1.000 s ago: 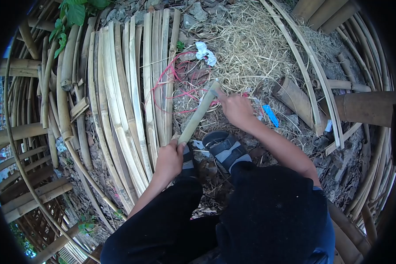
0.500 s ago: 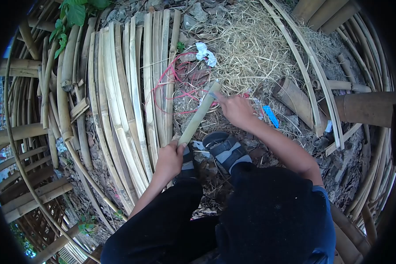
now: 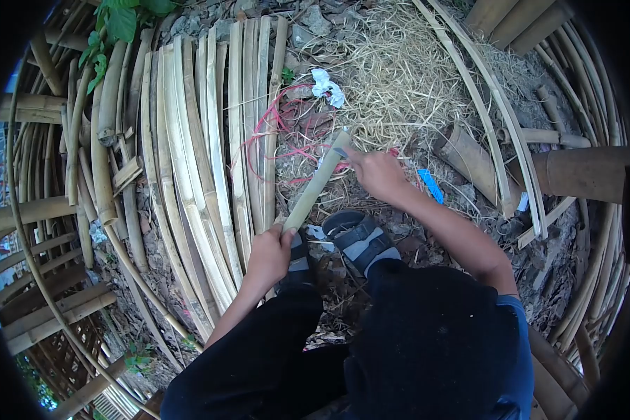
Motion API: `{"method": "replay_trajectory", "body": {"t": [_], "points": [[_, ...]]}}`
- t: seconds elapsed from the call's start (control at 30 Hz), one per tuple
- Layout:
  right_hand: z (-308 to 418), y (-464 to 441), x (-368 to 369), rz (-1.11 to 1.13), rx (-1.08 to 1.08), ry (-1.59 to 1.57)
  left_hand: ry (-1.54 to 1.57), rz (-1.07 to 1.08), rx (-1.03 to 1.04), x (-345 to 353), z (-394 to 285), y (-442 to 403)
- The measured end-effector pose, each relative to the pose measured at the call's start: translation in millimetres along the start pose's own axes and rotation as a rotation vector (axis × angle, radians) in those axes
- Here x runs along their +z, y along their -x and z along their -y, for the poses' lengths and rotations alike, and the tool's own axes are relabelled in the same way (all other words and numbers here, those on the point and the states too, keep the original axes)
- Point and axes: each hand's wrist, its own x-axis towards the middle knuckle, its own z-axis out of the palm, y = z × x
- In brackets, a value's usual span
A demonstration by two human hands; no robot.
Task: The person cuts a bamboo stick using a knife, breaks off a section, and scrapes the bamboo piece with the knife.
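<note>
A pale green bamboo strip (image 3: 313, 189) slants upward across the middle of the view. Its near end is gripped in my left hand (image 3: 269, 255), with the thumb along the top. My right hand (image 3: 379, 175) is closed around a knife whose handle is hidden by the fingers. The short grey knife blade (image 3: 340, 152) lies against the strip close to its far end. Beneath the strip, a loose tangle of pink plastic twine (image 3: 276, 126) rests on the ground. My sandalled feet (image 3: 364, 241) are just below the hands.
Split bamboo slats (image 3: 203, 140) lie side by side to the left. Dry shavings (image 3: 406, 70) cover the ground ahead, beside crumpled white paper (image 3: 327, 87). A blue wrapper (image 3: 430, 185) and a cut bamboo tube (image 3: 476, 164) lie right. Long curved strips (image 3: 493, 98) cross the right side.
My right hand and the knife have shifted very slightly along the strip, which tilts a touch lower at its far end. My left hand keeps its grip in nearly the same place.
</note>
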Motion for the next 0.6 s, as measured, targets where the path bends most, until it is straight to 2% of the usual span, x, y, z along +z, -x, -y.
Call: {"method": "replay_trajectory", "body": {"t": [0.1,0.2,0.37,0.47,0.53,0.6], "points": [[-12.4,-11.9,-3.6,-0.078,-0.003,0.019,0.000,-0.007,0.016,0.7,0.0,0.8],[0.6,-5.3,-3.5,0.015,0.000,0.025,-0.014,-0.007,0.016,-1.8,-4.3,1.6],[-2.3,-12.7,-7.1,-0.038,0.021,0.047,-0.009,0.001,0.007,-2.0,-5.2,1.7],[-0.3,-7.9,-4.0,-0.014,-0.050,0.060,-0.019,-0.003,-0.004,-1.3,-4.5,1.9],[-4.1,-11.8,-11.3,-0.063,0.002,0.103,-0.004,-0.006,0.004,0.3,-1.8,1.2],[3.2,-4.9,-7.1,-0.022,-0.017,0.092,-0.020,-0.009,0.003,-1.9,-6.0,2.1]]}}
